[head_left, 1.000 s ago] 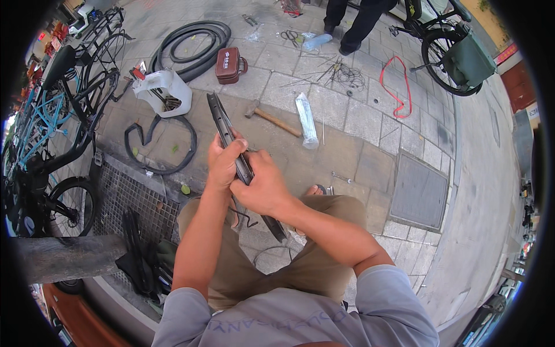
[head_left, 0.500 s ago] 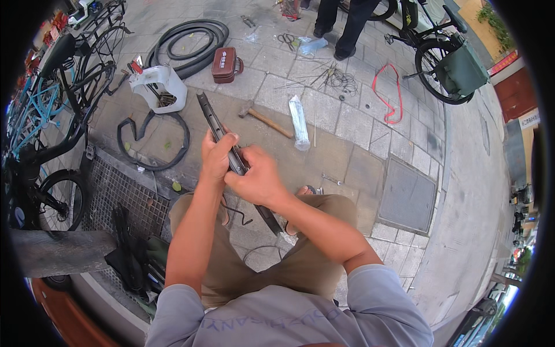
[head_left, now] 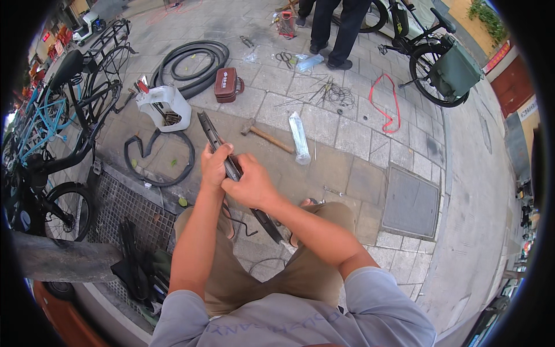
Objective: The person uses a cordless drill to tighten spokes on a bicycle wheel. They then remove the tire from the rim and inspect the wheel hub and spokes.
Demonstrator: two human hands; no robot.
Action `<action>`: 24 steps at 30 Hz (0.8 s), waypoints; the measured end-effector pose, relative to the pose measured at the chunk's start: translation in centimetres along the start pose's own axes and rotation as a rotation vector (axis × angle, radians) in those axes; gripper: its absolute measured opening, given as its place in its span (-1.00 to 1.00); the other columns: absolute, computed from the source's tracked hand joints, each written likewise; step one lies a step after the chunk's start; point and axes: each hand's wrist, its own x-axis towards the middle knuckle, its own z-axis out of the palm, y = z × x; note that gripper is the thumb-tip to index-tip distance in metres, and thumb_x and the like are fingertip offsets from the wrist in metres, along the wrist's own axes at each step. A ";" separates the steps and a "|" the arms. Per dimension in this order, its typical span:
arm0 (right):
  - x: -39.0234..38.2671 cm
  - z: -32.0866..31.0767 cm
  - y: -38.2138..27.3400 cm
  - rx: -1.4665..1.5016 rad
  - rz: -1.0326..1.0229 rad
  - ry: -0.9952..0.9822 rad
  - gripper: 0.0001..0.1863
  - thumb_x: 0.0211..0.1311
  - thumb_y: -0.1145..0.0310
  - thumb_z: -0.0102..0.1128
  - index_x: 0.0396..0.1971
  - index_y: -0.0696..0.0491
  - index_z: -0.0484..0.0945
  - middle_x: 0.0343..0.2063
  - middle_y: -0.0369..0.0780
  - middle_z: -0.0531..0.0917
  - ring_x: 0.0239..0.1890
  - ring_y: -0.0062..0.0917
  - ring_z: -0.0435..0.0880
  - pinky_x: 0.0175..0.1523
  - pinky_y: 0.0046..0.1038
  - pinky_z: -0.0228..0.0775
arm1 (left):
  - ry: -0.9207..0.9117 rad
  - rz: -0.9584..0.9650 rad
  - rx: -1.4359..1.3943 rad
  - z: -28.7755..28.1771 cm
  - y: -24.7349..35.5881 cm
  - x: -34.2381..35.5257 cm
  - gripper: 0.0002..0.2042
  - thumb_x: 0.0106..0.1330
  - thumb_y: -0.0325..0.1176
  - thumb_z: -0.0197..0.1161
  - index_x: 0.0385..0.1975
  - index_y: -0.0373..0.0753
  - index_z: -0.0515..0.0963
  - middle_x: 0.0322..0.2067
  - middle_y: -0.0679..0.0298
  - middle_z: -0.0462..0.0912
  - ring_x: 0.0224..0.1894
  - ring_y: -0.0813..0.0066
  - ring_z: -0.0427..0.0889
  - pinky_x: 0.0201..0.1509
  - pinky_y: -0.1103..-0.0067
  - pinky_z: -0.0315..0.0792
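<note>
A dark bicycle rim (head_left: 209, 129), seen edge-on with a row of holes along its channel, slants between my knees. Its lower end (head_left: 267, 226) curves down toward my feet. My left hand (head_left: 214, 166) is closed round the rim, thumb lying along its upper face. Just below and to the right, my right hand (head_left: 254, 184) grips the same rim, its fingers close to the left thumb. What the fingertips do underneath is hidden.
Ahead lie a hammer (head_left: 269, 137), a clear packet of spokes (head_left: 299, 139), a brown case (head_left: 226, 85), a cut white jug of tools (head_left: 180, 107), coiled tyres (head_left: 217, 55) and a black inner tube (head_left: 188, 165). Bicycles (head_left: 69, 127) stand left. A person (head_left: 341, 29) stands ahead.
The view has tilted up a little, so the ground things sit lower in the picture. Both hands keep their hold on the rim, with only a slight shift of the fingers.
</note>
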 end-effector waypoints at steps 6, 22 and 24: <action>-0.7 -0.1 -0.6 -0.036 0.032 -0.035 -0.44 0.10 0.28 0.29 0.07 0.28 0.46 -0.09 0.14 0.55 -0.05 0.13 0.63 0.08 -0.04 0.52 | -0.020 -0.020 0.031 0.8 0.1 -0.7 -0.79 0.28 -0.39 0.33 -0.16 -0.24 0.51 -0.43 0.32 0.58 -0.43 0.59 0.55 -0.31 0.60 0.47; -0.4 -0.2 -0.6 -0.095 -0.011 -0.051 -0.41 0.12 0.29 0.29 0.15 0.25 0.44 -0.10 0.10 0.54 -0.10 0.08 0.62 0.00 -0.08 0.50 | 0.046 -0.038 -0.004 0.9 -0.3 -0.4 -0.80 0.24 -0.48 0.35 -0.21 -0.23 0.48 -0.42 0.34 0.57 -0.43 0.61 0.55 -0.35 0.59 0.47; -0.3 -0.3 -0.6 -0.102 -0.009 -0.059 -0.40 0.12 0.28 0.28 0.16 0.25 0.44 -0.09 0.11 0.54 -0.09 0.10 0.62 0.01 -0.07 0.51 | 0.033 -0.031 0.003 1.2 -0.1 -0.1 -0.80 0.24 -0.49 0.35 -0.21 -0.22 0.48 -0.41 0.33 0.57 -0.42 0.61 0.55 -0.34 0.59 0.47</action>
